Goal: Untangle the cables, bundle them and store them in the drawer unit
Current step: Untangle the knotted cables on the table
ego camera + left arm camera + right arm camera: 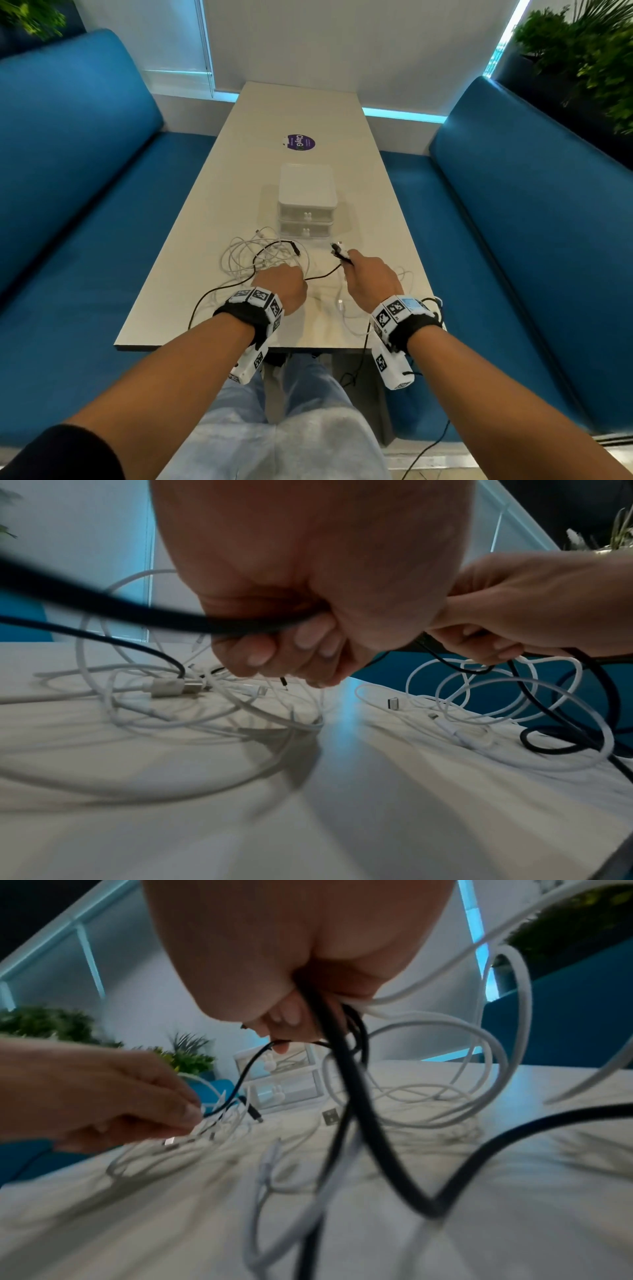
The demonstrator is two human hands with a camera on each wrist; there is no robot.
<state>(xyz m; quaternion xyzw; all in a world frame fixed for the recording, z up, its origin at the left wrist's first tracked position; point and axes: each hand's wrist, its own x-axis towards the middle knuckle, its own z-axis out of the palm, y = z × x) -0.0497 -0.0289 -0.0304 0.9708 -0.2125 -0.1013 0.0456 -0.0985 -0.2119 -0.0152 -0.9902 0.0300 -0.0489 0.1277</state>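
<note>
A tangle of white cables (pixel 239 258) lies on the white table (pixel 191 246) in front of the white two-drawer unit (pixel 306 192), both drawers closed. A black cable (pixel 322 275) runs between my hands and trails off the near edge. My left hand (pixel 284 282) is curled around the black cable (pixel 240 626) just above the tangle. My right hand (pixel 358 265) grips the black cable's plug end (pixel 339 251), and in the right wrist view it (pixel 284 1020) holds black strands (pixel 346 1069) together with white loops (pixel 479 1042). More white cable (pixel 406 277) lies to its right.
Blue benches (pixel 85 205) (pixel 513 222) flank the narrow table. A purple round sticker (pixel 300 142) sits beyond the drawer unit. Loose USB plugs (pixel 167 687) (pixel 330 1115) lie on the tabletop. Plants (pixel 589 51) stand at the back corners. My knees are under the near edge.
</note>
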